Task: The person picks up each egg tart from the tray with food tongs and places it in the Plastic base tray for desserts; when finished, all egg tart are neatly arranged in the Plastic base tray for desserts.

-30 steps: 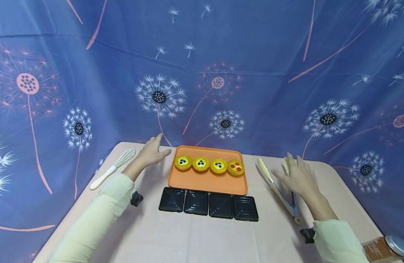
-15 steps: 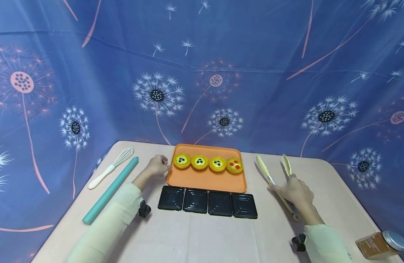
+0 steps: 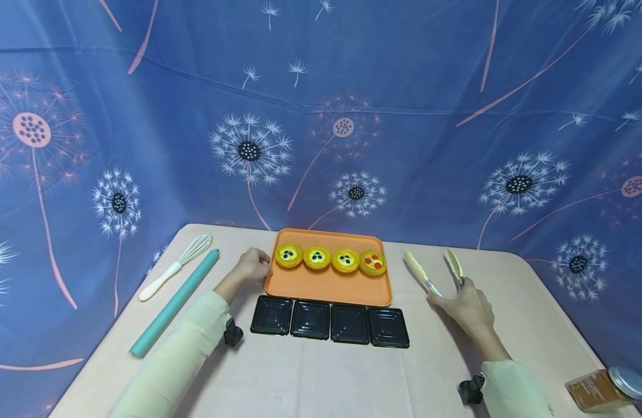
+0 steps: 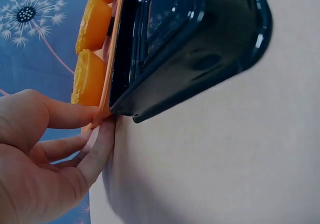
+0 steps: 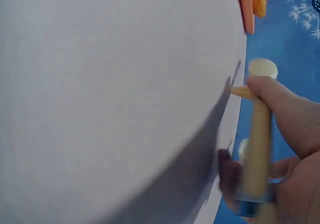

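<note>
In the head view my left hand (image 3: 252,265) is at the left edge of an orange tray (image 3: 326,291). The left wrist view shows its thumb and fingers pinching the tray's rim (image 4: 104,101). On the tray sits a row of several yellow tarts (image 3: 317,258), some topped with blue dots and one with red. My right hand (image 3: 468,309) grips a pair of tongs (image 3: 417,269), whose two cream tips are spread apart and point away from me. In the right wrist view, the thumb lies against a cream arm of the tongs (image 5: 257,149), slightly blurred.
Several square black plastic trays (image 3: 312,319) stand in a row before the orange tray. At the left lie a white whisk (image 3: 177,267) and a teal rod (image 3: 175,305). A jar with a silver lid (image 3: 605,389) lies at the front right. Dandelion-printed cloth (image 3: 430,174) hangs behind.
My left hand has come down and taken hold of the tray's left rim. My right hand has lowered onto the tongs and gripped them; they have shifted slightly left. The teal rod has come into view.
</note>
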The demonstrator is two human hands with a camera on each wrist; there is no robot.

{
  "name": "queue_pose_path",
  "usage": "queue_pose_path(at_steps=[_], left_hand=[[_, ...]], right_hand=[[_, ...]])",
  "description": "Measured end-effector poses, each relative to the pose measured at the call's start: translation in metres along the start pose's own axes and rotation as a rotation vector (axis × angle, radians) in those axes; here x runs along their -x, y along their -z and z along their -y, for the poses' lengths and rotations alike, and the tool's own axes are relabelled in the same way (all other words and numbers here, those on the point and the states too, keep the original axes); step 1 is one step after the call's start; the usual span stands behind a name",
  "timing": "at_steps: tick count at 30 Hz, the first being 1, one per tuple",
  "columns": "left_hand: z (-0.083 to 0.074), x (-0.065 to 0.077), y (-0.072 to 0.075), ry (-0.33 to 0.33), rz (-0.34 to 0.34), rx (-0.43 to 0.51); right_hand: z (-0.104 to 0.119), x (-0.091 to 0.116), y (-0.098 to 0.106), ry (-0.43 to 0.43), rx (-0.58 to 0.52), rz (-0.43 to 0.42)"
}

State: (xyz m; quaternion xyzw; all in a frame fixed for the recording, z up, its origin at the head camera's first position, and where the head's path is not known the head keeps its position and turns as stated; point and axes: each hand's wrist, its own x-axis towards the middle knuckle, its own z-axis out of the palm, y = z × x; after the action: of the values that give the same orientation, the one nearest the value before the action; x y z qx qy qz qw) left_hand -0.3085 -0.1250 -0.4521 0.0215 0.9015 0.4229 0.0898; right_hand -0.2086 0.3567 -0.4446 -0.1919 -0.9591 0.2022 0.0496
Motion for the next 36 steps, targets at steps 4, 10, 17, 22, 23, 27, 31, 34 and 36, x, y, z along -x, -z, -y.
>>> queue_pose_path(at_steps=[4, 10, 17, 22, 23, 27, 31, 34, 36], left_hand=[[-0.001, 0.0, 0.0, 0.014, 0.001, 0.013], [0.0, 0.0, -0.002, 0.02, -0.003, 0.02], [0.001, 0.001, -0.002, 0.017, -0.008, 0.033], [0.0, 0.001, -0.001, 0.015, -0.008, 0.031], [0.0, 0.001, -0.001, 0.011, -0.007, 0.029], [0.001, 0.0, 0.0, 0.004, -0.009, 0.024], [0.001, 0.0, -0.003, 0.011, -0.025, 0.024], [0.001, 0.0, -0.006, 0.016, -0.022, 0.038], [0.003, 0.001, -0.003, 0.023, -0.021, 0.052]], right_hand=[[-0.002, -0.002, 0.006, 0.022, -0.027, -0.026], [0.004, -0.005, 0.033, 0.116, -0.017, 0.002], [0.012, -0.012, 0.054, 0.344, -0.023, 0.017], [0.019, -0.021, 0.057, 0.515, -0.055, 0.085], [0.02, -0.023, 0.056, 0.535, -0.06, 0.1], [0.029, -0.029, 0.051, 0.58, -0.071, 0.155], [0.037, -0.033, 0.047, 0.581, -0.042, 0.208], [0.044, -0.035, 0.045, 0.6, 0.009, 0.227], [0.051, -0.038, 0.04, 0.621, 0.032, 0.23]])
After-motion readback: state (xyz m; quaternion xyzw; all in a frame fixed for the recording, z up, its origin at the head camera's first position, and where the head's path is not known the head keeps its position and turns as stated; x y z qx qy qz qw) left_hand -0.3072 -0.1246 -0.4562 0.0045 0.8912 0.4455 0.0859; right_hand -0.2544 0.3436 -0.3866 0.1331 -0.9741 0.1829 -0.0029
